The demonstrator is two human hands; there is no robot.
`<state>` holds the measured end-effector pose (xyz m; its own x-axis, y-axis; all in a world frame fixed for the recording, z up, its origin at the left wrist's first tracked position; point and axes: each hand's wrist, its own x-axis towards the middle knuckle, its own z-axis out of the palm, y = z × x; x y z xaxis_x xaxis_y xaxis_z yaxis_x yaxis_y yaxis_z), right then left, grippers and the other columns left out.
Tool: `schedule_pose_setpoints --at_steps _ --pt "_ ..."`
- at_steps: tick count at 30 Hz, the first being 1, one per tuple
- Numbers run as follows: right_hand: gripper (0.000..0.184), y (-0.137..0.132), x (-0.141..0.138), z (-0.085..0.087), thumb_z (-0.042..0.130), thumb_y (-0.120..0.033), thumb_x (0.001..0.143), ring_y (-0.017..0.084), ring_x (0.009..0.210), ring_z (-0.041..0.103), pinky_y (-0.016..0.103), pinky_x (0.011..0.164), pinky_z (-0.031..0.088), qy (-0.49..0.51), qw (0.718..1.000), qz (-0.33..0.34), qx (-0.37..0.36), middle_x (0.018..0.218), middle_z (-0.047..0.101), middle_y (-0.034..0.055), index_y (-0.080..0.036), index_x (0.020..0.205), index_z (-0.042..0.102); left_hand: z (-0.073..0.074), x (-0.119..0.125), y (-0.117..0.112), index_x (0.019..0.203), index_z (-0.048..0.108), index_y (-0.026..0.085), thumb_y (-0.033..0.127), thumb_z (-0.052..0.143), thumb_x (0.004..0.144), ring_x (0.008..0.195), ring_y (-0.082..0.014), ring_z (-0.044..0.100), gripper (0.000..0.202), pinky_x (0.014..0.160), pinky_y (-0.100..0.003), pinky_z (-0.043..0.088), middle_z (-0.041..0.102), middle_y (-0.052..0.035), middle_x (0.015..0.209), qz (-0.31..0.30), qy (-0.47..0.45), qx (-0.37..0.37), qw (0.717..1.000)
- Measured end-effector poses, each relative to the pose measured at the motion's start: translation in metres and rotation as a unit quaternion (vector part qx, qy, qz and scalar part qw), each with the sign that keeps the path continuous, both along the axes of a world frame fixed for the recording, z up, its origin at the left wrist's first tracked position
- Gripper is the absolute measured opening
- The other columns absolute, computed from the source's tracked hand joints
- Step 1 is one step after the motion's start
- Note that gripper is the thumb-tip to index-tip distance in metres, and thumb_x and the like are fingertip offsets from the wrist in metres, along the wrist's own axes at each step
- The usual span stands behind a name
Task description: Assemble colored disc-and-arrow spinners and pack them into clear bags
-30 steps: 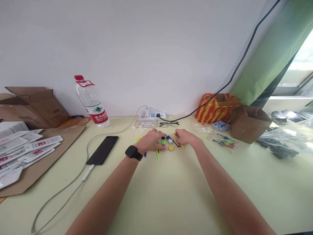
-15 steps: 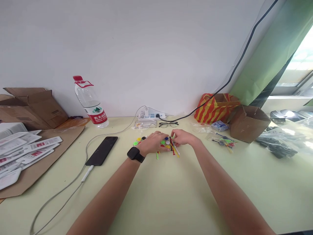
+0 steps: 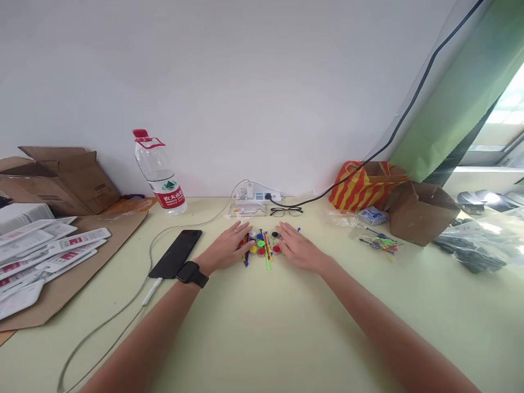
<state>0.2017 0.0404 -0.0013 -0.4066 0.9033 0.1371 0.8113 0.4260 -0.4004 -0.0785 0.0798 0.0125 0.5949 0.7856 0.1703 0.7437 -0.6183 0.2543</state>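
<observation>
Small round coloured discs (image 3: 261, 251) in red, yellow, green, blue, white and black lie grouped on the table. Thin coloured plastic sticks (image 3: 267, 255) with arrow-like ends lie across the middle of them, and more show at the group's left side. My left hand (image 3: 225, 248), with a black watch on the wrist, rests flat against the left side, fingers stretched out. On the right, my right hand (image 3: 301, 248) lies with fingers extended, covering part of the discs. A blue stick tip pokes out beyond it. Neither hand grips anything; what lies under the palms is hidden.
Eyeglasses (image 3: 286, 210) and a power strip (image 3: 257, 196) sit behind the discs. At left are a phone (image 3: 176, 254) on a cable, a bottle (image 3: 166, 183) and stacked white packs (image 3: 53, 254). Bagged sticks (image 3: 380, 243) and a cardboard box (image 3: 421, 213) are at right.
My left hand has moved left off the middle of the discs, and my right hand has opened out flat from its curled pose. Sticks now lie across the middle. The view has shifted slightly.
</observation>
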Motion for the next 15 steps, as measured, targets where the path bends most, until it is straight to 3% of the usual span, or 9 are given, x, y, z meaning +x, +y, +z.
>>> schedule_pose_setpoints --at_steps 4,10,15 --pt "0.072 -0.001 -0.012 -0.016 0.018 -0.052 0.108 0.027 0.161 0.013 0.045 0.131 0.013 -0.043 0.999 -0.015 -0.015 0.173 0.018 0.0131 -0.009 0.165 0.027 -0.017 0.002 -0.004 0.160 0.040 0.029 0.061 0.033 0.106 0.157 -0.0312 0.027 0.063 0.127 -0.050 0.031 0.039 -0.0033 0.167 -0.001 -0.002 0.005 1.000" --pt "0.072 -0.001 -0.020 -0.020 0.014 -0.051 0.108 0.027 0.161 0.013 0.046 0.131 0.013 -0.050 0.998 -0.037 0.000 0.174 0.017 0.0117 -0.009 0.165 0.027 -0.020 0.008 -0.004 0.160 0.041 0.030 0.057 0.033 0.107 0.158 -0.0285 0.027 0.060 0.128 -0.048 0.029 0.040 -0.0029 0.166 -0.007 -0.019 0.023 1.000" --pt "0.075 -0.002 -0.009 -0.018 0.012 -0.058 0.107 0.024 0.162 0.009 0.046 0.131 0.008 -0.007 0.999 -0.046 0.002 0.174 0.015 0.0075 -0.014 0.166 0.025 -0.019 -0.002 -0.005 0.161 0.038 0.027 0.056 0.029 0.108 0.159 -0.0256 0.025 0.062 0.130 -0.046 0.025 0.035 -0.0024 0.168 0.041 -0.096 0.017 0.994"
